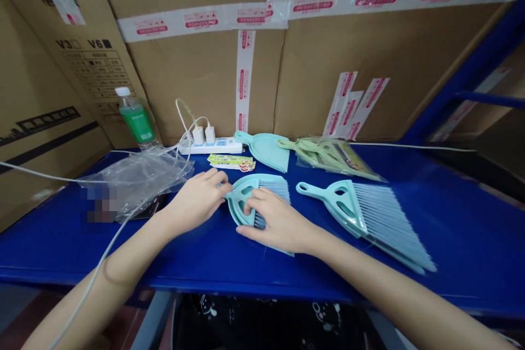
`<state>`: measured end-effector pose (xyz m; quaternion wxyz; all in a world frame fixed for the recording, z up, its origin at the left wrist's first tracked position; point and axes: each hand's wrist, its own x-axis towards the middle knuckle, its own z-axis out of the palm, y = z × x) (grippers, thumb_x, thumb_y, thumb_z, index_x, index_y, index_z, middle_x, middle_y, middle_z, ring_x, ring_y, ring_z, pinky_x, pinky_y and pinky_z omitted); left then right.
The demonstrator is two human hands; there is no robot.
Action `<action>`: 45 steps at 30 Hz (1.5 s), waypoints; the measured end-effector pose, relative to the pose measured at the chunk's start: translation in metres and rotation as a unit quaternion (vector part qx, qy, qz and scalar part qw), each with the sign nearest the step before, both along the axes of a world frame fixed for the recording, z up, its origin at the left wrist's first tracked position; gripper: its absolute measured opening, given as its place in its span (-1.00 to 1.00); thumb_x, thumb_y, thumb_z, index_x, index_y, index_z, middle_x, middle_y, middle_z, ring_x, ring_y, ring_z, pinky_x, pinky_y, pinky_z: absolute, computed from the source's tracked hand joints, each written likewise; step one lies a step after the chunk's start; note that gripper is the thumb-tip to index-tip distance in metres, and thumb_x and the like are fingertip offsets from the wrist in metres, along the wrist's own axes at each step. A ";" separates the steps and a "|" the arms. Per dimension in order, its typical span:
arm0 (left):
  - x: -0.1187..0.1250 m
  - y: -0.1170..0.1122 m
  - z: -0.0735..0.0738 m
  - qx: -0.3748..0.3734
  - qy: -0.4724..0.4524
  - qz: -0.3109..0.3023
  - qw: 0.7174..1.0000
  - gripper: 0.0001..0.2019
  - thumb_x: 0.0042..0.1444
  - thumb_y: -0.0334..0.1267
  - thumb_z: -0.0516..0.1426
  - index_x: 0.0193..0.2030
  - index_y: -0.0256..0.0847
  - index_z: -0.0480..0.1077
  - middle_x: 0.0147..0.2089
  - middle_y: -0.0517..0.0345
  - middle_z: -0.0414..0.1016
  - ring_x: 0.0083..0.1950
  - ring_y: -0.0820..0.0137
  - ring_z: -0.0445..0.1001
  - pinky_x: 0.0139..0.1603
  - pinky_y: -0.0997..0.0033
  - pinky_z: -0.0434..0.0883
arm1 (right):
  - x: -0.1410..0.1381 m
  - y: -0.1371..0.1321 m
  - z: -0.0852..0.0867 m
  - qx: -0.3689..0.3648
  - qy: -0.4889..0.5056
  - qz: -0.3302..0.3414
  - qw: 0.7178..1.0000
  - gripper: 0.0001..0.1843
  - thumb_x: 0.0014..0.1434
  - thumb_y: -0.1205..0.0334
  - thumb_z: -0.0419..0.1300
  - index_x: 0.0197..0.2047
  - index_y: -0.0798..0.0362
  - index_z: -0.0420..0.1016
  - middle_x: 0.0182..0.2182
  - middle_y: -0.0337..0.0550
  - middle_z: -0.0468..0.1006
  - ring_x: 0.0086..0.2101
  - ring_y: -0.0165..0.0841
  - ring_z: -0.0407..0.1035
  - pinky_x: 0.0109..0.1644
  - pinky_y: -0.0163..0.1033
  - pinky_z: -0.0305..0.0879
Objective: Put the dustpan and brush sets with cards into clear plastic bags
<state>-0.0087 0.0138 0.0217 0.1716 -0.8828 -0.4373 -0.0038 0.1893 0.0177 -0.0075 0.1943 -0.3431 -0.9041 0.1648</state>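
Note:
A small teal brush with pale bristles lies inside a teal dustpan on the blue shelf. My left hand grips the handle end of this set at its left side. My right hand rests on top of it, fingers curled over the brush and thumb under the pan's near edge. A second teal brush lies just right of my right hand. A separate teal dustpan lies behind, near the wall of boxes.
Clear plastic bags lie at the left. A green bottle, a white power strip with plugs and a printed card sit at the back. A bagged green brush set lies at the back right. Cardboard boxes close off the rear.

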 end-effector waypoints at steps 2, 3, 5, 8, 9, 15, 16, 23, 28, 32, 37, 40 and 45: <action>-0.004 0.004 -0.004 0.011 -0.023 -0.001 1.000 -0.74 0.17 -0.32 0.08 0.00 -0.27 0.36 -0.03 -0.04 0.46 -0.02 0.20 0.42 -0.04 0.20 0.40 | 0.001 -0.001 0.003 -0.002 -0.002 -0.007 1.000 -0.76 0.02 0.11 0.29 -0.38 0.07 0.35 -0.38 -0.18 0.34 -0.26 -0.28 0.26 -0.16 -0.14 0.22; -0.005 0.006 -0.006 0.003 -0.023 -0.004 1.000 -0.71 0.19 -0.31 0.07 0.05 -0.28 0.33 0.01 -0.06 0.45 0.00 0.20 0.41 -0.01 0.18 0.39 | 0.001 -0.001 0.004 -0.003 -0.003 -0.010 1.000 -0.75 0.01 0.12 0.30 -0.39 0.07 0.34 -0.38 -0.19 0.33 -0.27 -0.29 0.25 -0.17 -0.16 0.22; -0.009 0.009 -0.009 -0.024 -0.021 -0.013 0.999 -0.70 0.20 -0.32 0.05 0.08 -0.29 0.31 0.01 -0.05 0.45 -0.01 0.22 0.43 0.01 0.19 0.39 | 0.002 -0.003 0.006 -0.003 -0.008 -0.014 1.000 -0.74 -0.01 0.13 0.31 -0.41 0.07 0.32 -0.40 -0.21 0.32 -0.29 -0.29 0.25 -0.20 -0.18 0.20; -0.010 0.010 -0.009 -0.058 -0.049 -0.034 0.997 -0.70 0.23 -0.31 0.01 0.09 -0.28 0.28 -0.03 -0.03 0.43 -0.04 0.27 0.44 -0.04 0.27 0.41 | 0.005 -0.005 0.009 0.018 -0.018 -0.023 0.999 -0.72 -0.05 0.13 0.33 -0.44 0.07 0.31 -0.42 -0.21 0.32 -0.31 -0.30 0.24 -0.23 -0.20 0.18; -0.010 0.010 -0.008 -0.066 -0.065 -0.042 0.995 -0.70 0.25 -0.30 -0.01 0.10 -0.27 0.27 -0.05 -0.01 0.42 -0.06 0.29 0.44 -0.06 0.29 0.42 | 0.007 -0.006 0.010 0.034 -0.022 -0.027 0.999 -0.73 -0.05 0.14 0.33 -0.45 0.07 0.31 -0.42 -0.21 0.33 -0.32 -0.30 0.24 -0.24 -0.21 0.17; -0.009 0.007 0.003 -0.071 -0.157 -0.077 0.982 -0.71 0.28 -0.29 -0.09 0.10 -0.23 0.23 -0.07 0.01 0.34 -0.09 0.33 0.43 -0.07 0.29 0.43 | 0.015 -0.013 0.013 0.208 -0.042 -0.053 0.976 -0.84 0.11 0.20 0.19 -0.45 0.10 0.39 -0.42 -0.13 0.39 -0.34 -0.29 0.24 -0.24 -0.19 0.11; -0.010 0.007 0.006 -0.065 -0.174 -0.082 0.979 -0.72 0.28 -0.29 -0.10 0.09 -0.22 0.23 -0.05 0.01 0.34 -0.06 0.33 0.42 -0.04 0.28 0.42 | 0.016 -0.013 0.014 0.238 -0.042 -0.057 0.969 -0.82 0.15 0.19 0.15 -0.43 0.10 0.41 -0.42 -0.11 0.40 -0.34 -0.28 0.24 -0.24 -0.19 0.10; -0.023 0.024 0.018 -0.005 -0.241 -0.030 0.970 -0.71 0.27 -0.29 -0.10 0.10 -0.21 0.21 0.02 -0.04 0.32 0.05 0.29 0.36 0.10 0.18 0.35 | 0.035 -0.013 0.040 0.322 -0.079 -0.151 0.931 -0.60 0.28 0.17 -0.13 -0.37 0.10 0.47 -0.41 0.01 0.42 -0.33 -0.21 0.24 -0.25 -0.14 0.04; -0.021 0.064 0.016 0.035 -0.224 0.022 0.974 -0.70 0.24 -0.35 -0.09 0.08 -0.26 0.26 0.01 -0.07 0.34 0.04 0.25 0.36 0.10 0.11 0.33 | 0.066 -0.001 0.052 0.288 -0.139 -0.289 0.902 -0.53 0.27 0.22 -0.21 -0.30 0.17 0.50 -0.35 0.15 0.45 -0.30 -0.12 0.24 -0.23 -0.08 0.06; -0.010 0.101 0.018 0.011 -0.191 0.055 0.980 -0.69 0.20 -0.40 -0.09 0.03 -0.34 0.32 -0.03 -0.09 0.36 0.06 0.25 0.34 0.12 0.15 0.30 | 0.077 0.008 0.051 0.246 -0.237 -0.332 0.879 -0.51 0.28 0.24 -0.22 -0.26 0.24 0.51 -0.35 0.18 0.45 -0.28 -0.10 0.27 -0.23 -0.09 0.09; 0.004 0.133 0.025 -0.009 -0.176 0.051 0.983 -0.70 0.18 -0.41 -0.07 -0.01 -0.28 0.37 -0.04 -0.03 0.37 0.05 0.27 0.35 0.10 0.20 0.30 | 0.073 0.015 0.049 0.107 -0.284 -0.314 0.900 -0.61 0.28 0.23 -0.10 -0.19 0.25 0.51 -0.21 0.23 0.44 -0.14 -0.06 0.30 -0.14 -0.08 0.16; 0.012 0.146 0.027 -0.020 -0.167 0.045 0.985 -0.70 0.18 -0.41 -0.06 -0.02 -0.26 0.38 0.00 -0.03 0.37 0.08 0.28 0.34 0.12 0.21 0.28 | 0.076 0.019 0.046 0.082 -0.274 -0.316 0.905 -0.66 0.27 0.21 -0.05 -0.21 0.18 0.51 -0.18 0.18 0.45 -0.12 -0.08 0.31 -0.12 -0.07 0.20; 0.023 0.166 0.025 -0.034 -0.156 0.025 0.987 -0.70 0.19 -0.40 -0.07 -0.02 -0.27 0.37 0.04 -0.03 0.39 0.11 0.28 0.33 0.13 0.21 0.28 | 0.085 0.019 0.046 0.116 -0.315 -0.297 0.894 -0.69 0.25 0.21 -0.03 -0.19 0.12 0.51 -0.23 0.12 0.50 -0.15 -0.12 0.37 -0.16 -0.11 0.24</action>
